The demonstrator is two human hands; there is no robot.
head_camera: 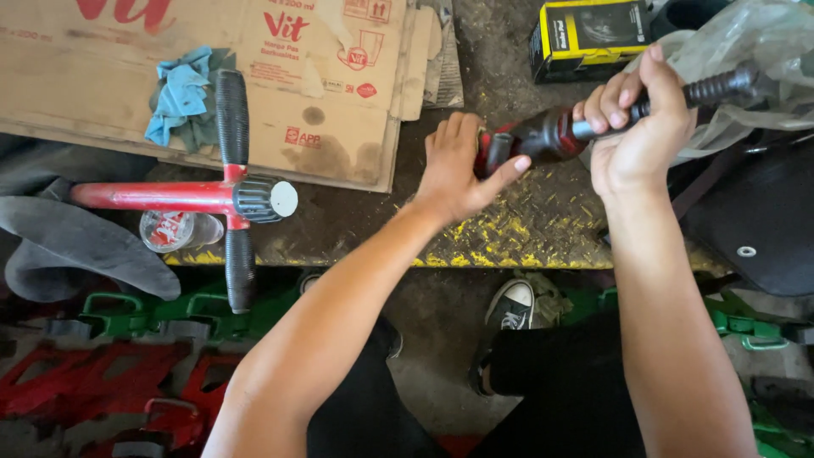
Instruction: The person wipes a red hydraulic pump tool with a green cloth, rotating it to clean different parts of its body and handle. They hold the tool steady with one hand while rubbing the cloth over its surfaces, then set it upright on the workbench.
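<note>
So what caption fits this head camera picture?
Left hand and right hand grip a red handlebar part over a yellow-flecked metal plate.

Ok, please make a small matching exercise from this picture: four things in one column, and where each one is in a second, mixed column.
Things:
1. blue rag
2. yellow and black box
3. plastic cup
4. black sneaker

Places:
A. on the floor between the person's arms
B. on the flattened cardboard
C. lying under the red handlebar
D. at the top, left of the clear plastic bag

Pairs: 1-B, 2-D, 3-C, 4-A
</note>
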